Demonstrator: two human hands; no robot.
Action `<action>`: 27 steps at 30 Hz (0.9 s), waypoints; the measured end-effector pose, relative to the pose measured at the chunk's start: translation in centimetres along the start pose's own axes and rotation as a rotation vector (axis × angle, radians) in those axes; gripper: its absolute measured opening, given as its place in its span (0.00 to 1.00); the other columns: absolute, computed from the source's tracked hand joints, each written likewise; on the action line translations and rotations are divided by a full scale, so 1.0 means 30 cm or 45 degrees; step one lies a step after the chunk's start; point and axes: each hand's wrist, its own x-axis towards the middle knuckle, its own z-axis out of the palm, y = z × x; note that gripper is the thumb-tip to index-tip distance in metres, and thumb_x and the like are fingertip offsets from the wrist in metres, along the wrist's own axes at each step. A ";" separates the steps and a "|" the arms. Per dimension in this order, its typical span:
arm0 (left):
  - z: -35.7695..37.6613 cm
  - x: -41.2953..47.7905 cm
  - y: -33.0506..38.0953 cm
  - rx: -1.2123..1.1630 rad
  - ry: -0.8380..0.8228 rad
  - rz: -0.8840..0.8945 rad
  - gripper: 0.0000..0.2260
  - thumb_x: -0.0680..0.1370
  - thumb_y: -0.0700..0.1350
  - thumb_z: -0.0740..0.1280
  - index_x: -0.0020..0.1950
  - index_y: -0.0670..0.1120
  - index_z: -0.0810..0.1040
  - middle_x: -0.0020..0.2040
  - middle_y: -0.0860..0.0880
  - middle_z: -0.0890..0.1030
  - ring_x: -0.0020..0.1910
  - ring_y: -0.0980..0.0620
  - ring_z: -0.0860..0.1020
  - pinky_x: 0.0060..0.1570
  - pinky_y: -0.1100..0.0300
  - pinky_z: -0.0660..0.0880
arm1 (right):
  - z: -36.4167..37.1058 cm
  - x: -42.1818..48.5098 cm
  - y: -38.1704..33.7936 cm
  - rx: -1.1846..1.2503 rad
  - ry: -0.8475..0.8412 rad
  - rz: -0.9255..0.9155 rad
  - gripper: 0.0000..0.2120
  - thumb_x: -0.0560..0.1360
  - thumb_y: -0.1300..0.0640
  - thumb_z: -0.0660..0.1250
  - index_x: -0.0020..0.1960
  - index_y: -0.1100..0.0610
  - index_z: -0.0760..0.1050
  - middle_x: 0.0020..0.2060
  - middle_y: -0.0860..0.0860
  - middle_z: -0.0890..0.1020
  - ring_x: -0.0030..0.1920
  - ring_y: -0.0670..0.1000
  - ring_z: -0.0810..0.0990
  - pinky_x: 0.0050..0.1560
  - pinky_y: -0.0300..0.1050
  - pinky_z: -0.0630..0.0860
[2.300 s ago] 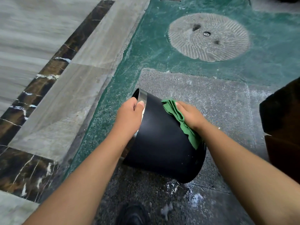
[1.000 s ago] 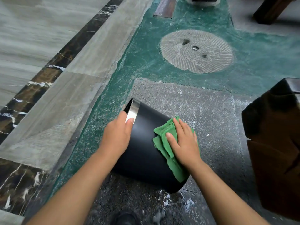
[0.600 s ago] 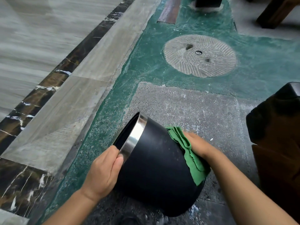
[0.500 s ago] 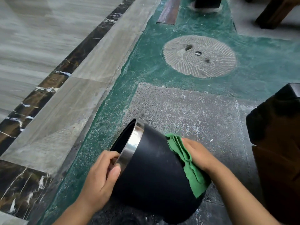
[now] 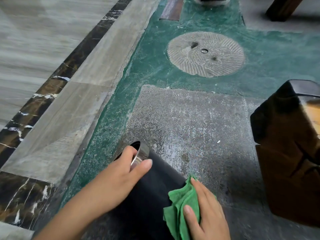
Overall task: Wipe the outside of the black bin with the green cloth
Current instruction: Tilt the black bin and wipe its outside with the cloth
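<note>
The black bin [image 5: 152,193] lies tipped on its side near the bottom of the view, its shiny metal rim pointing away from me and its base cut off by the lower edge. My left hand [image 5: 124,172] grips that rim, fingers inside the opening and thumb across the outside. The green cloth [image 5: 181,207] is bunched against the bin's right flank. My right hand [image 5: 206,217] lies flat on the cloth and presses it to the black wall.
The bin rests on rough grey concrete bordered by green-painted floor [image 5: 112,127]. A round ribbed stone disc [image 5: 206,53] is set in the floor ahead. A dark brown wooden block [image 5: 290,149] stands close on the right. Polished marble paving [image 5: 52,66] runs along the left.
The bin now sits lower and nearer to me. My right hand slid the cloth down the bin's side toward its base. My left hand shifted further over the rim.
</note>
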 end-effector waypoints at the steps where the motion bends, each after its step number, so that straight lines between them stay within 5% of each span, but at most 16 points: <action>1: -0.010 0.014 0.008 0.063 0.002 -0.025 0.22 0.70 0.75 0.51 0.45 0.58 0.65 0.34 0.63 0.78 0.32 0.63 0.74 0.34 0.57 0.66 | 0.004 -0.013 -0.013 -0.016 -0.026 0.016 0.37 0.69 0.33 0.56 0.74 0.48 0.67 0.72 0.47 0.73 0.72 0.51 0.71 0.69 0.62 0.69; 6: -0.001 0.116 0.031 0.253 0.271 -0.006 0.22 0.77 0.62 0.59 0.33 0.47 0.66 0.29 0.51 0.70 0.31 0.48 0.72 0.31 0.53 0.62 | 0.028 -0.037 -0.040 -0.050 -0.158 0.079 0.41 0.65 0.26 0.46 0.76 0.39 0.49 0.78 0.39 0.57 0.78 0.43 0.56 0.77 0.53 0.57; 11: 0.049 0.143 0.046 0.226 0.380 0.123 0.22 0.79 0.56 0.61 0.31 0.45 0.62 0.26 0.49 0.67 0.30 0.44 0.70 0.31 0.50 0.63 | 0.045 -0.056 -0.038 -0.005 0.005 0.176 0.40 0.68 0.31 0.49 0.77 0.47 0.60 0.75 0.42 0.66 0.75 0.47 0.66 0.73 0.57 0.64; 17: 0.104 0.107 0.112 0.254 0.438 0.373 0.23 0.80 0.55 0.61 0.29 0.47 0.60 0.23 0.50 0.64 0.27 0.48 0.70 0.31 0.49 0.67 | 0.048 -0.043 0.045 0.245 0.081 0.297 0.31 0.73 0.34 0.49 0.75 0.40 0.54 0.76 0.42 0.65 0.75 0.45 0.65 0.74 0.45 0.61; 21: 0.121 0.099 0.090 0.167 0.357 0.660 0.19 0.79 0.53 0.61 0.30 0.48 0.64 0.27 0.53 0.66 0.29 0.54 0.69 0.30 0.62 0.63 | 0.067 -0.023 0.086 0.276 0.278 0.297 0.32 0.73 0.34 0.50 0.76 0.40 0.53 0.74 0.33 0.58 0.76 0.42 0.60 0.74 0.43 0.56; 27: 0.167 0.087 -0.125 0.018 0.405 0.706 0.18 0.80 0.49 0.59 0.32 0.42 0.67 0.31 0.53 0.67 0.33 0.50 0.70 0.34 0.58 0.66 | 0.126 0.080 0.138 0.081 0.227 0.225 0.38 0.74 0.34 0.47 0.80 0.47 0.40 0.81 0.43 0.44 0.80 0.43 0.39 0.79 0.60 0.48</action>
